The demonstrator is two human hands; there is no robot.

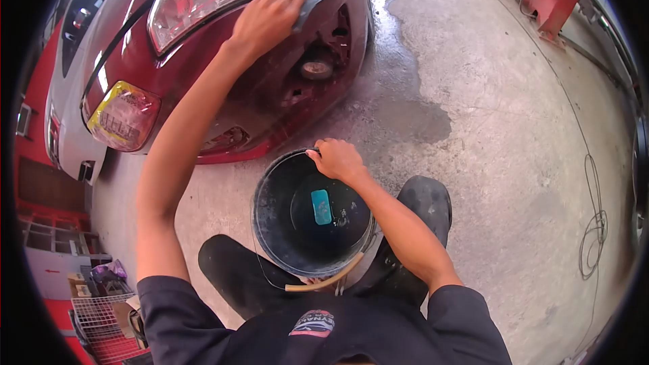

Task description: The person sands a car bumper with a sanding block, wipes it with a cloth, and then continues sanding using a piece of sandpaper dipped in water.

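My left hand (276, 10) lies with its fingers nearly straight over a grey-blue sheet (311, 8), pressing it against the dark red car bumper (203, 81) just below the headlight (203, 0). The sheet's edge sticks out to the right of the fingers. Gripped by my right hand (334, 159) is the far rim of a black bucket (270, 220) between my knees. Inside the bucket is a turquoise block (322, 207). The bucket's wire handle, with a tan grip (328, 282), hangs down on the near side.
Wet patches (412, 118) mark the concrete floor right of the car. A thin cable (593, 236) lies coiled at the far right, and a red post (560, 0) stands at the upper right. At the lower left is a wire basket (101, 321) by boxes.
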